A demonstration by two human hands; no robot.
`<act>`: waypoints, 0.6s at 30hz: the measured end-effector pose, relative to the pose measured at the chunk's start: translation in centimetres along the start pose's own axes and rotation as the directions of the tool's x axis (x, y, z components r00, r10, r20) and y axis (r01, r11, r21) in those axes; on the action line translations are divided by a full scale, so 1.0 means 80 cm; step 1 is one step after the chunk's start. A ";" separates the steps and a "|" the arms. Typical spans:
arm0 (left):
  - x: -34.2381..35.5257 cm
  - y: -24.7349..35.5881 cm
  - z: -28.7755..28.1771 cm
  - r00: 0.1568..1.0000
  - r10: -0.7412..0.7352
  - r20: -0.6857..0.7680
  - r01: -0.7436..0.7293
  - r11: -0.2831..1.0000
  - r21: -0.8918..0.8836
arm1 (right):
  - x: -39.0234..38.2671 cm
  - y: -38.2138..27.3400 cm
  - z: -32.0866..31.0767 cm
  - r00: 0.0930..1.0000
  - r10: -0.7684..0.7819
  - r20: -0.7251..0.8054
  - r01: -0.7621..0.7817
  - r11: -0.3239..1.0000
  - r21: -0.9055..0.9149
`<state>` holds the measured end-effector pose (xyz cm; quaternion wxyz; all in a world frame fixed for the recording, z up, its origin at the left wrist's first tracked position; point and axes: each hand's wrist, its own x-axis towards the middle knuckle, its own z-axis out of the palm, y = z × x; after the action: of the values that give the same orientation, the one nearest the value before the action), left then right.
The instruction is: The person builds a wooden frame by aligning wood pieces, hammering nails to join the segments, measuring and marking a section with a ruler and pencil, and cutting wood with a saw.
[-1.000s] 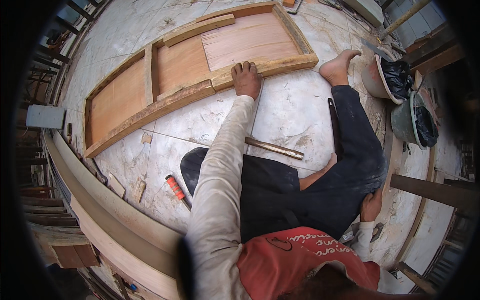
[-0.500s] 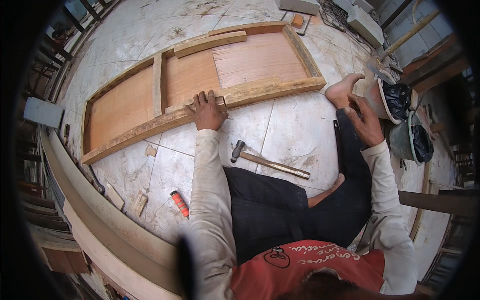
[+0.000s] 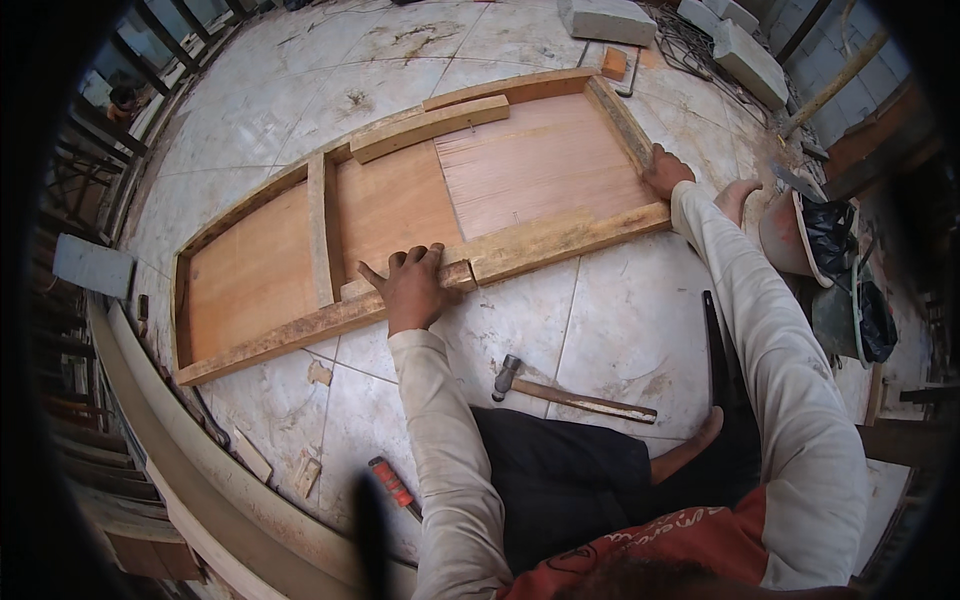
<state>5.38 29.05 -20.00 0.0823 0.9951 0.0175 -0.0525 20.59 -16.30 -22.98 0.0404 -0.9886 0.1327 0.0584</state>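
Note:
A long wooden frame with plywood panels and a crosspiece lies across the floor. My left hand rests on its near rail beside a joint, fingers curled over the wood, thumb out. At the frame's right end my right hand grips the short side rail. Below the frame, between it and my legs, lie a hammer and, farther right, a long black tool. An orange-handled tool lies beside my left forearm.
Long boards run along the left beside a grey block. Pale blocks, an orange brick and metal rods occupy the back right. Two buckets with black plastic stand at the right. A person shows small at upper left.
My right hand rose from beside my leg and took hold of the frame's right end. My left hand shifted leftward along the near rail. The view has tilted, showing more floor beyond the frame.

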 end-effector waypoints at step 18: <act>-0.020 -0.010 -0.028 0.998 0.052 -0.019 -0.054 0.996 -0.076 | -0.010 0.060 -0.020 0.991 -0.110 -0.075 0.108 0.994 -0.032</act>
<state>3.97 30.18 -17.73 0.1214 0.9917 -0.0062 -0.0411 18.73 -20.88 -21.62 0.0247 -0.9964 0.0789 0.0199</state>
